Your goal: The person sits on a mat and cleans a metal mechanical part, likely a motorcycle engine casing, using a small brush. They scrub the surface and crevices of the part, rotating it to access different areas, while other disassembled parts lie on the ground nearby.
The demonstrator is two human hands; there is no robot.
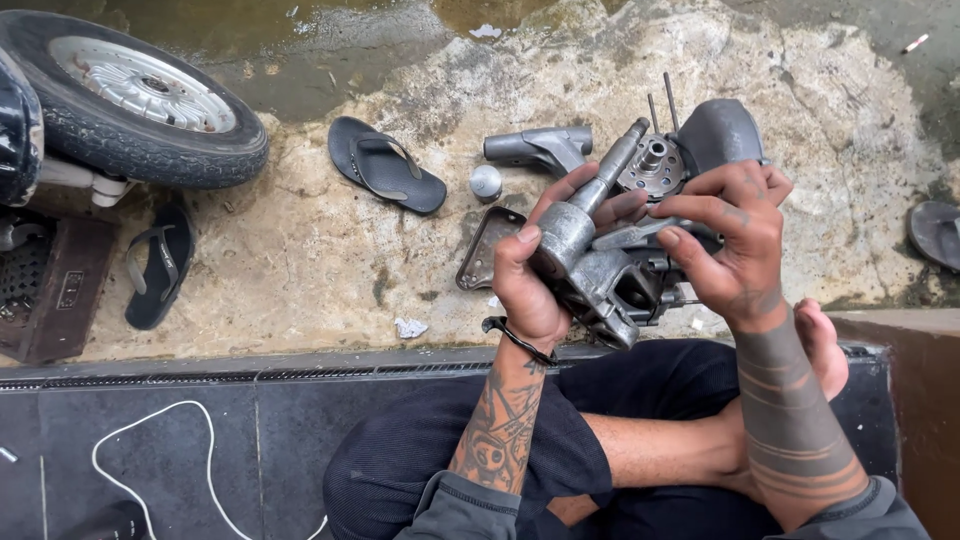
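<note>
The left hand (530, 285) wraps its fingers around a grey metal engine casting with a protruding shaft (590, 265), thumb pressed over the top of the rounded housing, holding it up at the centre of the frame above the person's crossed legs. The right hand (725, 240) closes on the same part from the right side, its fingers curled over the casting's upper edge and the thumb bearing on a flat lever-like piece at its middle. The shaft points up and to the right, its end lying over the round hub (655, 165) behind it.

Just behind the hands, on the wet concrete ground (300, 270), sits a larger grey engine assembly (715, 135) with two thin studs rising from the hub. Left of it lie a grey metal tube-shaped cover (540, 148), a small round cap (486, 182) and a flat gasket-shaped plate (485, 250). A black flip-flop (385, 165) lies further left, another (158, 265) at the left of the frame below a scooter wheel (135, 95) in the upper left. A white cord (150, 425) curls on the dark tiled step in the lower left.
</note>
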